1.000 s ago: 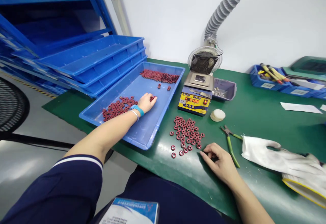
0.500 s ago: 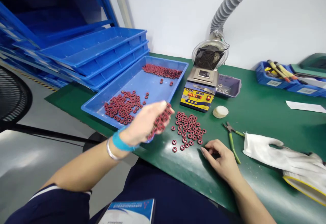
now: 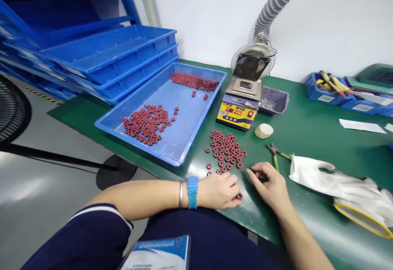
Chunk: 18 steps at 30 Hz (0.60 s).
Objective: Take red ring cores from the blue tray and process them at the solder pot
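My left hand (image 3: 218,191), with a blue wristband, lies palm down low over the table's front edge. Its fingers are curled round small red toothed rings (image 3: 239,196), of which a little shows at the fingertips; the palm is hidden. Just beyond it several like rings form a loose pile (image 3: 227,150) on the green table. My right hand (image 3: 267,184) rests to the right of that pile, fingers curled and thumb close to the forefinger. What is inside it, if anything, cannot be made out. A blue tray (image 3: 184,116) holds two more heaps of these rings.
A yellow-fronted heating plate (image 3: 236,114) stands behind the pile, a fan above it. Pliers (image 3: 274,155), a white round pad (image 3: 264,130) and white gloves (image 3: 331,184) lie to the right. Stacked blue trays (image 3: 123,53) stand left. A purple bin (image 3: 278,98) sits beside the heating plate.
My left hand has moved from above the tray's near corner, where it held a handful of red rings, rightward and down to the table edge. The right hand stays in place.
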{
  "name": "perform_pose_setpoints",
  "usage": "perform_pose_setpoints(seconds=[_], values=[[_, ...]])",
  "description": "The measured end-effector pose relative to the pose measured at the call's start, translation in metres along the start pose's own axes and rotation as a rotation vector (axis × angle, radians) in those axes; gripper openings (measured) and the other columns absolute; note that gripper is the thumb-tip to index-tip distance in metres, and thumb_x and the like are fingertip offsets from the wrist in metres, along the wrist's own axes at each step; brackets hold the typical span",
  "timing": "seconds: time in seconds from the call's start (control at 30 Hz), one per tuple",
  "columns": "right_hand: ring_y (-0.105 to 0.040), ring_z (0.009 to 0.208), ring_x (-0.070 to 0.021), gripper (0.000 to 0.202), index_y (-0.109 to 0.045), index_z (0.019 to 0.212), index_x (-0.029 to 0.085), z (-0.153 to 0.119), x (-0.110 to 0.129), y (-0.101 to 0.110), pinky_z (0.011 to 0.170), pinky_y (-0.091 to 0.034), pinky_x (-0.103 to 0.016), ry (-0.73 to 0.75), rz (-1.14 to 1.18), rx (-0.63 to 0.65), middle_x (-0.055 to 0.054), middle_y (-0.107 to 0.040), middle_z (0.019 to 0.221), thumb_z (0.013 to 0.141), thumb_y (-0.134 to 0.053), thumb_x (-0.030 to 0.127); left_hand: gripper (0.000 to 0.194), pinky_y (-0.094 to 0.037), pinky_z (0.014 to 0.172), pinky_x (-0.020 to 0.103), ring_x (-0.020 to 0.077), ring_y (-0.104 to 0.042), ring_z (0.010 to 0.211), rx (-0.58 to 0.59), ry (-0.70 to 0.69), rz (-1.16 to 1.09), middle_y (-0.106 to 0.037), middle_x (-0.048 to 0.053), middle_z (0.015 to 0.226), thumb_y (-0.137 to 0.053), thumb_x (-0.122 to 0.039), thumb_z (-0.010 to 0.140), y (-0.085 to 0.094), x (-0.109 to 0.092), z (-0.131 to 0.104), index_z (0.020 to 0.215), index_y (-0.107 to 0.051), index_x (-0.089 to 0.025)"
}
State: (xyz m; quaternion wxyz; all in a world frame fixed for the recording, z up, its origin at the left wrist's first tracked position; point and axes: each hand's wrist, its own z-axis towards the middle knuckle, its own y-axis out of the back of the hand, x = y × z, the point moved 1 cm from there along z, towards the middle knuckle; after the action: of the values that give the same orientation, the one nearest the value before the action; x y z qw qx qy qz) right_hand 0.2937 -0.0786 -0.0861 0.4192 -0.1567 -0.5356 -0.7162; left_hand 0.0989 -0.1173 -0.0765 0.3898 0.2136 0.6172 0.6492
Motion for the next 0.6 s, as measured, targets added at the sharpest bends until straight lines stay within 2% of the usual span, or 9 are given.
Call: perform_pose_setpoints(seconds=[0.1, 0.23, 0.3, 0.37, 0.43, 0.47, 0.53, 0.6], values=[[-0.052, 0.052, -0.0093, 0.024, -0.06, 0.074, 0.018, 0.001, 0.0, 0.0, 0.05, -0.046, -0.024, 0.01, -0.002, 0.022, -0.002, -0.058, 0.07, 0.085, -0.062, 0.04, 0.034, -0.049, 0.052, 0.03, 0.025, -0.062, 0.083, 0.017, 0.011, 0.121, -0.062, 0.011, 0.087, -0.053, -0.044, 0.091, 0.006, 0.011, 0.013, 0.091, -0.064, -0.012], [-0.052, 0.054, -0.0102, 0.025, -0.061, 0.075, 0.019, 0.002, 0.002, 0.002, 0.052, -0.046, -0.025, -0.015, -0.017, 0.039, -0.003, -0.059, 0.071, 0.085, -0.061, 0.041, 0.04, -0.054, 0.062, 0.034, 0.0279, -0.062, 0.092, 0.027, 0.025, 0.104, -0.063, 0.016, 0.098, -0.057, -0.048, 0.088, 0.022, 0.022, 0.016, 0.101, -0.062, -0.011], [-0.052, 0.055, -0.0104, 0.024, -0.06, 0.076, 0.019, 0.001, 0.003, 0.004, 0.054, -0.046, -0.025, -0.043, -0.027, 0.033, -0.003, -0.059, 0.072, 0.085, -0.061, 0.041, 0.048, -0.055, 0.076, 0.041, 0.0313, -0.061, 0.102, -0.072, 0.034, 0.045, -0.062, 0.02, 0.113, -0.058, -0.052, 0.086, 0.03, 0.024, 0.002, 0.112, -0.06, -0.011], [-0.052, 0.057, -0.0105, 0.021, -0.06, 0.078, 0.019, 0.001, 0.003, 0.006, 0.057, -0.047, -0.026, -0.07, -0.032, 0.016, -0.003, -0.059, 0.073, 0.085, -0.061, 0.039, 0.056, -0.053, 0.09, 0.046, 0.0327, -0.059, 0.113, -0.259, 0.058, -0.042, -0.059, 0.02, 0.125, -0.06, -0.055, 0.084, 0.035, 0.025, -0.023, 0.123, -0.055, -0.015], [-0.053, 0.059, -0.0106, 0.019, -0.059, 0.081, 0.019, 0.001, 0.004, 0.009, 0.059, -0.048, -0.027, -0.077, -0.024, -0.01, -0.003, -0.06, 0.076, 0.084, -0.062, 0.037, 0.064, -0.052, 0.094, 0.045, 0.0305, -0.06, 0.113, -0.431, 0.133, -0.102, -0.06, 0.017, 0.124, -0.067, -0.053, 0.08, 0.033, 0.026, -0.053, 0.132, -0.048, -0.022], [-0.054, 0.06, -0.0109, 0.019, -0.059, 0.083, 0.018, 0.001, 0.005, 0.01, 0.06, -0.049, -0.027, -0.068, -0.02, -0.018, -0.003, -0.06, 0.077, 0.083, -0.064, 0.037, 0.069, -0.053, 0.095, 0.045, 0.03, -0.061, 0.112, -0.478, 0.187, -0.113, -0.06, 0.016, 0.124, -0.07, -0.051, 0.077, 0.03, 0.026, -0.067, 0.136, -0.045, -0.024], [-0.056, 0.066, -0.0132, 0.027, -0.06, 0.089, 0.018, -0.001, 0.008, 0.011, 0.065, -0.051, -0.029, -0.043, -0.027, -0.011, -0.004, -0.06, 0.081, 0.08, -0.069, 0.042, 0.081, -0.052, 0.098, 0.047, 0.0313, -0.059, 0.116, -0.479, 0.304, -0.114, -0.056, 0.017, 0.128, -0.074, -0.051, 0.074, 0.022, 0.024, -0.087, 0.142, -0.037, -0.026], [-0.061, 0.085, -0.0196, 0.051, -0.059, 0.106, 0.017, -0.003, 0.011, 0.01, 0.077, -0.053, -0.036, -0.02, -0.059, 0.029, -0.009, -0.062, 0.097, 0.072, -0.075, 0.051, 0.098, -0.047, 0.104, 0.051, 0.036, -0.05, 0.129, -0.38, 0.426, -0.106, -0.046, 0.022, 0.14, -0.073, -0.057, 0.071, 0.014, 0.021, -0.093, 0.149, -0.025, -0.022]])
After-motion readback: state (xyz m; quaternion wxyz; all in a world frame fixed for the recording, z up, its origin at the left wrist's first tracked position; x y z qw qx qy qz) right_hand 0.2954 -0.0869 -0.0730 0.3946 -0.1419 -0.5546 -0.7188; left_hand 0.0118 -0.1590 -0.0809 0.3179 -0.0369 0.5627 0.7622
